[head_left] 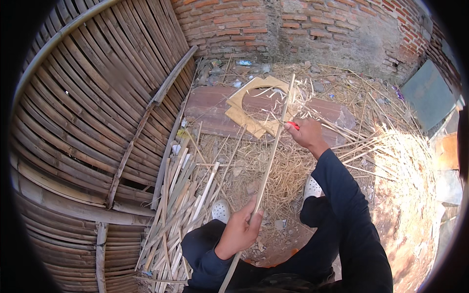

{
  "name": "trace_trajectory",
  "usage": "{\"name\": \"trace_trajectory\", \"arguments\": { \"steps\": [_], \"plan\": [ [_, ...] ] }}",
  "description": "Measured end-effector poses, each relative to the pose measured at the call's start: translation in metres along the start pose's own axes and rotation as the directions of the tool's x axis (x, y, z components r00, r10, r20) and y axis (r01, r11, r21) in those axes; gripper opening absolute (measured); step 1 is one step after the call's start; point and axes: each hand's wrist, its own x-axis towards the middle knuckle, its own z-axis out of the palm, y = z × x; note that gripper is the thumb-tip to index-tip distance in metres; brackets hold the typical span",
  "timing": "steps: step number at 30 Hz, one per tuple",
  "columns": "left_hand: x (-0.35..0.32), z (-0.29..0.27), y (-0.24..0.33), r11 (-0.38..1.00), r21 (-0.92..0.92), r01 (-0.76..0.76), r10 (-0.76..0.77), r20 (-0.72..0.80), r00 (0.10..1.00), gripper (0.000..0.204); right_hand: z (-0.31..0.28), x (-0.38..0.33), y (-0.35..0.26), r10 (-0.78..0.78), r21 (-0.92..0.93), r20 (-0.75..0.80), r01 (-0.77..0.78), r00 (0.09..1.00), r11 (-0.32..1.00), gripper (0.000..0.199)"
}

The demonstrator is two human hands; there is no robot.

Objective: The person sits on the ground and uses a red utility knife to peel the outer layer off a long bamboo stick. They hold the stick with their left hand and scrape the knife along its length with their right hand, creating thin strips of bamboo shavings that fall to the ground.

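Observation:
A long, pale bamboo strip (269, 171) runs slantwise from my lap up to the far ground. My left hand (240, 230) is wrapped round its lower part, close to my left knee. Farther up, my right hand (309, 133) grips a small red-handled knife (293, 125), its blade against the strip. Thin curled shavings (305, 90) gather around the strip's far end. Behind the strip lies a tan board with a large round opening (238, 100), resting on a brown plank (207, 112).
To my left a heap of split bamboo strips (172, 207) lies along a bamboo slat wall (93, 107). A brick wall (234, 29) closes off the back. Straw-like scraps (288, 190) cover the ground between my shoes. A grey-green panel (430, 95) leans at the far right.

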Motion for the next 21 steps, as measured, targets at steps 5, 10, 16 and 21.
{"name": "trace_trajectory", "arguments": {
  "steps": [5, 10, 16, 21],
  "plan": [
    [0.006, 0.016, -0.026, 0.994, -0.079, -0.077, 0.078, 0.010, 0.997, 0.044, -0.004, 0.016, 0.036, 0.137, -0.008, -0.164, -0.140, 0.977, 0.990, 0.069],
    [0.018, 0.014, -0.020, 0.994, -0.108, -0.019, 0.023, 0.035, 0.999, 0.040, 0.007, 0.016, 0.049, 0.353, 0.332, 0.246, -0.421, 0.903, 0.844, 0.074],
    [0.029, 0.006, -0.005, 0.838, -0.485, 0.249, -0.238, 0.085, 0.967, 0.037, 0.005, 0.007, 0.000, -0.044, 0.656, 0.722, -0.663, 0.690, 0.362, 0.077],
    [0.032, -0.009, -0.005, 0.750, -0.629, 0.204, -0.199, 0.079, 0.977, 0.036, -0.032, -0.053, -0.098, -0.274, 0.239, 0.307, 0.205, 0.911, 0.949, 0.067]
  ]
}}
